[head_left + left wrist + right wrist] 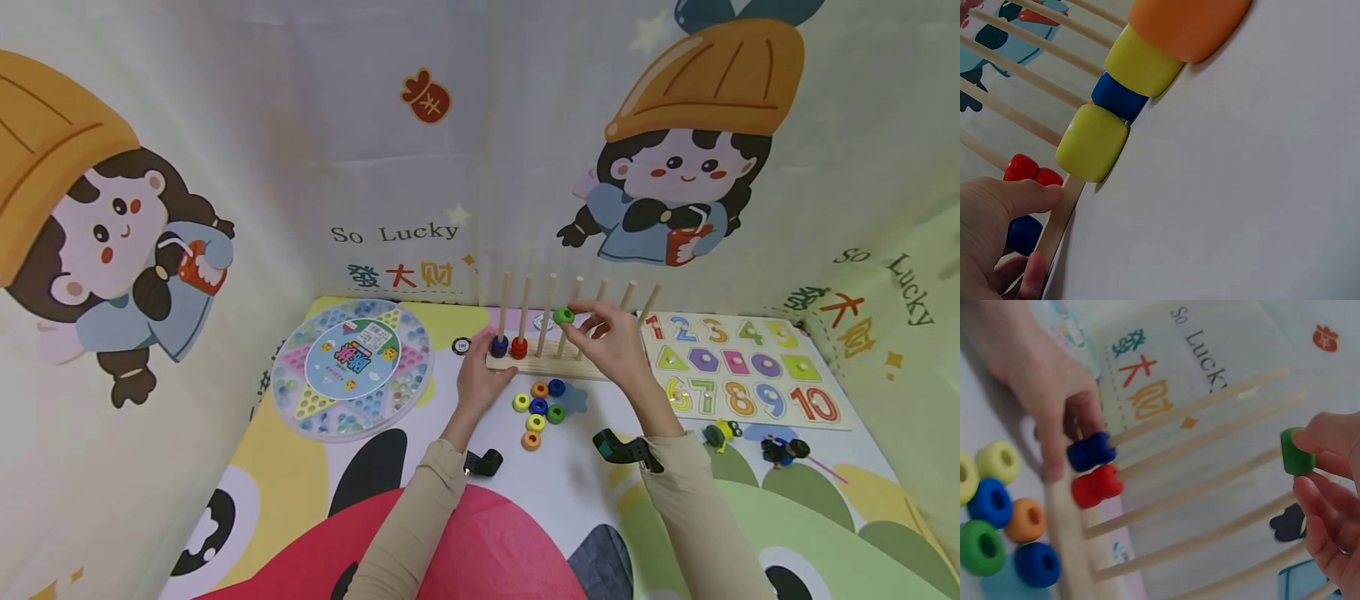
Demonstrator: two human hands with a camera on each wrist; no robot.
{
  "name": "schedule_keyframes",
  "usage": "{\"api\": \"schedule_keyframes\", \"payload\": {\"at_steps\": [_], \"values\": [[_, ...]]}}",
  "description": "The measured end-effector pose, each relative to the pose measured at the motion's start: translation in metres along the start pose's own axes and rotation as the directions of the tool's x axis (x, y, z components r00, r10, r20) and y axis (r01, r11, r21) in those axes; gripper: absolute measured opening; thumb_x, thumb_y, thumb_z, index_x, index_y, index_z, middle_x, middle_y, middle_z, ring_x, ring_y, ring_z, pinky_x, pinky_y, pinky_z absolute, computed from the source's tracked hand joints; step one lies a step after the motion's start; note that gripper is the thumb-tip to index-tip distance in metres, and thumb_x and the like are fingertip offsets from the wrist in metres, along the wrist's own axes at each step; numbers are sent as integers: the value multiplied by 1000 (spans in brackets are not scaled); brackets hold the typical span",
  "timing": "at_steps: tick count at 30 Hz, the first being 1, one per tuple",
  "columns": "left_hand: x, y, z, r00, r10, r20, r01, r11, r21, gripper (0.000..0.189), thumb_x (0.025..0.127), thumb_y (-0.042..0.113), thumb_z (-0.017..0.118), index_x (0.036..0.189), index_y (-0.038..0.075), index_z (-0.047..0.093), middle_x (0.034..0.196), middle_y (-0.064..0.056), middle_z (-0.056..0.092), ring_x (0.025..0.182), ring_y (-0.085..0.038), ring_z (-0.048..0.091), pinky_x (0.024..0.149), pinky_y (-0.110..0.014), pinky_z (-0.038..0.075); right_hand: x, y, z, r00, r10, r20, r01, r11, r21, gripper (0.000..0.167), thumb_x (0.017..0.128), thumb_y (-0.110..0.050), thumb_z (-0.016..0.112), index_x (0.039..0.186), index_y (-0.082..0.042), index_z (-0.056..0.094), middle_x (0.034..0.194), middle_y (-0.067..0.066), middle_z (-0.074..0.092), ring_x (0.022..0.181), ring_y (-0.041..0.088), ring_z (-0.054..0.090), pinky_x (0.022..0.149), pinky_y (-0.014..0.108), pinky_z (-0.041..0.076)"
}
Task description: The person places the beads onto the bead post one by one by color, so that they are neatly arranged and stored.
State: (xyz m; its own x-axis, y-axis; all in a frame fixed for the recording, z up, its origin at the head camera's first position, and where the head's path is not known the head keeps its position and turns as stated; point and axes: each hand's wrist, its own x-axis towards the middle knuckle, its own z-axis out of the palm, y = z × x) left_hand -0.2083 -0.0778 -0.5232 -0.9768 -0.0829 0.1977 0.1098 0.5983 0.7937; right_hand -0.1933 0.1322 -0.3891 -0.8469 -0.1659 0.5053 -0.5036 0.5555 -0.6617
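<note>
My right hand (pixel 611 346) pinches a green bead (pixel 563 316) between thumb and fingers, up among the pegs of a wooden peg stand (pixel 555 364). In the right wrist view the third peg runs up to this green bead (pixel 1297 451); whether it touches cannot be told. At the stand's left end, my left hand (pixel 480 379) grips the base, its thumb (pixel 1038 195) on the near side. Blue beads (pixel 499 347) sit on the first peg and red beads (pixel 519 348) on the second. Several loose beads, among them a yellow one (pixel 536 423) and an orange one (pixel 531 440), lie before the stand.
To the left lies a round game board (pixel 352 421). A number and shape puzzle board (pixel 757 371) is at the right, with a small yellow-green figure (pixel 722 434) and a dark blue figure (pixel 783 451) in front. A printed curtain (pixel 525 167) hangs behind.
</note>
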Motion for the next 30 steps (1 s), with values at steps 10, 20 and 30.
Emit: {"api": "schedule_keyframes", "payload": {"at_steps": [10, 20, 30], "values": [[0, -1, -1, 1000, 9, 4, -10, 1000, 10, 70, 77, 23, 85, 139, 7, 54, 142, -13, 50, 129, -32, 50, 103, -48, 44, 34, -26, -6, 984, -75, -159, 76, 997, -1, 26, 84, -5, 76, 109, 3, 71, 99, 17, 69, 68, 24, 61, 60, 15, 44], [0, -2, 0, 1000, 17, 8, -17, 1000, 5, 70, 77, 22, 84, 139, 8, 54, 143, -12, 49, 130, -32, 49, 103, -47, 44, 46, -33, 0, 992, -49, -114, 39, 995, -93, 27, 87, -9, 74, 111, 3, 71, 103, 18, 66, 68, 26, 65, 58, 16, 44], [0, -2, -1, 1000, 30, 3, -30, 1000, 5, 71, 77, 21, 85, 139, 8, 54, 146, -10, 47, 131, -30, 48, 104, -47, 44, 41, -31, -2, 990, -37, -133, 27, 997, -74, 23, 88, -8, 72, 109, 2, 71, 104, 17, 65, 68, 26, 63, 59, 10, 40]]}}
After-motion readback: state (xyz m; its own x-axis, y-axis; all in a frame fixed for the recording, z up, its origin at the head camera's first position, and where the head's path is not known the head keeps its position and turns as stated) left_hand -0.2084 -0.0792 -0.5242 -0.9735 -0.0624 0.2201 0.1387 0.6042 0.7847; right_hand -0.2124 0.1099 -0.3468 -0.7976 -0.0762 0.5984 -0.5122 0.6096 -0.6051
